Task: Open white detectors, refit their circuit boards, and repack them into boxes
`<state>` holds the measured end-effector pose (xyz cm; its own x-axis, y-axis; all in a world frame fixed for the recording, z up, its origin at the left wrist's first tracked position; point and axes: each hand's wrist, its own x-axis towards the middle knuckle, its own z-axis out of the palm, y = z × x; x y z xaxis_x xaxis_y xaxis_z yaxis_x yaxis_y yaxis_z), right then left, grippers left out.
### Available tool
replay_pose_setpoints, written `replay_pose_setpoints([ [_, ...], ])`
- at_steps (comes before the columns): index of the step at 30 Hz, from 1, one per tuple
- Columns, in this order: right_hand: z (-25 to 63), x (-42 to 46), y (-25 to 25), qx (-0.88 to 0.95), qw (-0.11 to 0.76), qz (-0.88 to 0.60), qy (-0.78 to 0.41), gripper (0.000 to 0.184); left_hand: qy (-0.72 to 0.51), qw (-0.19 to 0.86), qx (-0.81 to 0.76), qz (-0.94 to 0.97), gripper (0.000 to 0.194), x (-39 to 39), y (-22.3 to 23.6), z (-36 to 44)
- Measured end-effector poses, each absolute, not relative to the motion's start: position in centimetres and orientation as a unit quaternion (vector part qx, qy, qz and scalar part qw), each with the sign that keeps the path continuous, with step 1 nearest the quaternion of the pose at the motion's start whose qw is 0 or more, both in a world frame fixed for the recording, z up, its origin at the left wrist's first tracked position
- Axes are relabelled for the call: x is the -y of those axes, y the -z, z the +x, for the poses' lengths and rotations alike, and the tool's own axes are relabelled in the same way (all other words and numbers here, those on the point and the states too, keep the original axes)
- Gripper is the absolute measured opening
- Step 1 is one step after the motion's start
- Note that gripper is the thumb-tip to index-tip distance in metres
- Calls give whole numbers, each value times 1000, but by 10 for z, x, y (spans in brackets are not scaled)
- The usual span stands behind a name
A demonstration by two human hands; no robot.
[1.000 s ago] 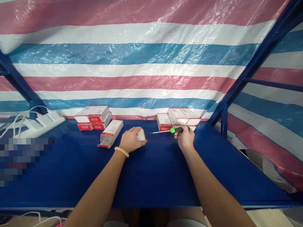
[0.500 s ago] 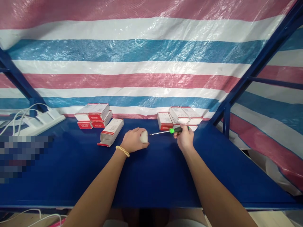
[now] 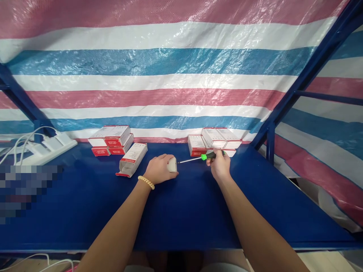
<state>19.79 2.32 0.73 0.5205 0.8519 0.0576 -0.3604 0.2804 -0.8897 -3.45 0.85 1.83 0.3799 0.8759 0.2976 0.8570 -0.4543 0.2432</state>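
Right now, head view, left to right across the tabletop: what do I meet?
Power strip → left box stack → open box → left hand → white device → screwdriver → right hand.

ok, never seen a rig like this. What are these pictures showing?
There's no robot here: these are a person's bare hands. Every picture comes from one camera worn on the head, looking forward and down.

The left hand holds a small whitish object. The right hand holds a screwdriver with a green and black handle, its tip at the object's side; whether they touch is too small to tell.

On the blue table are red and white boxes on the left and right, an open box near the left hand, and a white power strip at far left. Behind hangs a striped sheet.
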Motion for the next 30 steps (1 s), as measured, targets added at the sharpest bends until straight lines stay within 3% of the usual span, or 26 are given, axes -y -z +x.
replay_pose_setpoints([
  [7, 198, -24, -6, 280, 740, -450, -414, 22, -199, 22, -514, 834, 58, -9, -17, -35],
  [14, 200, -20, -3, 352, 739, -464, -341, 46, -188, -23, -532, 825, 55, -10, -15, -36],
  [18, 208, -19, -1, 396, 660, -552, -320, 37, -170, -44, -540, 823, 55, -13, -13, -41],
  [21, 215, -20, 0, 391, 627, -564, -369, 38, -167, -46, -548, 819, 57, -14, -13, -45],
  [26, 219, -19, -2, 423, 615, -525, -410, 19, -167, -34, -546, 820, 76, -15, -12, -49],
  [30, 219, -15, -6, 439, 604, -535, -395, 29, -150, -17, -542, 826, 87, -16, -10, -52],
])
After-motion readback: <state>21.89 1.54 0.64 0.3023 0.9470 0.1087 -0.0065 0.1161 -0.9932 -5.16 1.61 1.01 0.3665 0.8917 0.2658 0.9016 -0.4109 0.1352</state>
